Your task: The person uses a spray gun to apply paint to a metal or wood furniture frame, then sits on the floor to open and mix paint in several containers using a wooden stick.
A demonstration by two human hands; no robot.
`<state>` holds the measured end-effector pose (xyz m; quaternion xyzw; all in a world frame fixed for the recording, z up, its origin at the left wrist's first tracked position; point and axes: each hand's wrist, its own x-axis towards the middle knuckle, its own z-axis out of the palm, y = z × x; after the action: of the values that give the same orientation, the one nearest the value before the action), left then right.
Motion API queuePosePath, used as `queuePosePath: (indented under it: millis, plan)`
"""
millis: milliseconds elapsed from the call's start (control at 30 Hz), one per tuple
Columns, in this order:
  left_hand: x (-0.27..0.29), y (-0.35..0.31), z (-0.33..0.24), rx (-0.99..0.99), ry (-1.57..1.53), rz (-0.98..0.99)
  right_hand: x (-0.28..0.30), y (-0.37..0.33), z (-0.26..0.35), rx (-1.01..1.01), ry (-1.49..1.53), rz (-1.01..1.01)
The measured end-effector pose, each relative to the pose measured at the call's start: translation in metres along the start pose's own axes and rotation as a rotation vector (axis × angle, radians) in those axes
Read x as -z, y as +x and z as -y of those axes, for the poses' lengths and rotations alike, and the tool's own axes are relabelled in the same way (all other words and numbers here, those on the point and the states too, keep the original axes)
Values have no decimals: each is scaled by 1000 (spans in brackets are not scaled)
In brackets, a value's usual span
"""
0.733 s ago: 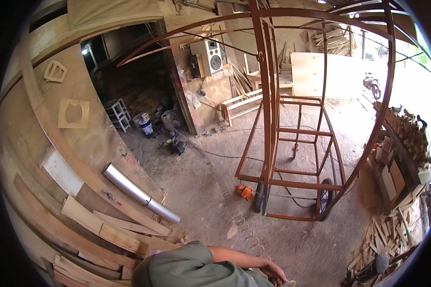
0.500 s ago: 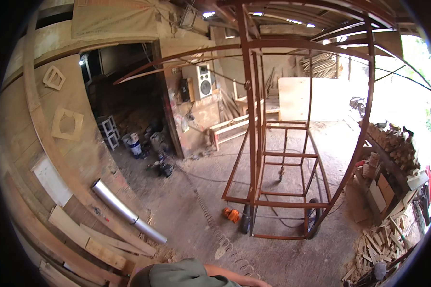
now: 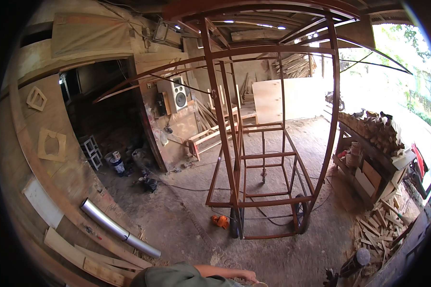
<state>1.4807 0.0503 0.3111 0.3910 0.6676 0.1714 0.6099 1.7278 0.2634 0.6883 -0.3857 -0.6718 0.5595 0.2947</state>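
Observation:
At the lower edge, my left arm in a dark green sleeve reaches toward the right. My left hand shows only in part, its fingers curled. A tan bit shows beside it at the picture's edge; whether the hand grips it is hard to see. My right hand is outside the picture. Beyond the hand, a coiled hose lies on the floor. Farther ahead stands a tall rust-red metal frame on wheels, with an orange tool on the floor beside its left wheel.
Wooden boards and a shiny metal tube lie at the left. A white-fronted speaker hangs beside the dark doorway. Scrap wood heaps at the right, by a shelf with stacked pieces. Cables cross the floor.
The view has swung a little to the right, so the frame and walls sit farther left. My left hand has come into sight at the lower edge.

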Motion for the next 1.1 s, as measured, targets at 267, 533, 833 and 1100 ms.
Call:
queuePosePath:
  millis: [267, 533, 833, 1100]
  plan:
    - [33, -17, -86, -359, 311, -387, 44, -28, -52, 17, 23, -259]
    - [77, -104, -353, -650, 311, -504, 54, -92, -45, 18, -47, -328]
    - [6, -124, -543, -1177, 527, -164, 45, -161, -69, -40, -109, -509]
    - [-75, -90, -579, -1272, 973, 325, 53, -189, -76, -242, -26, -645]
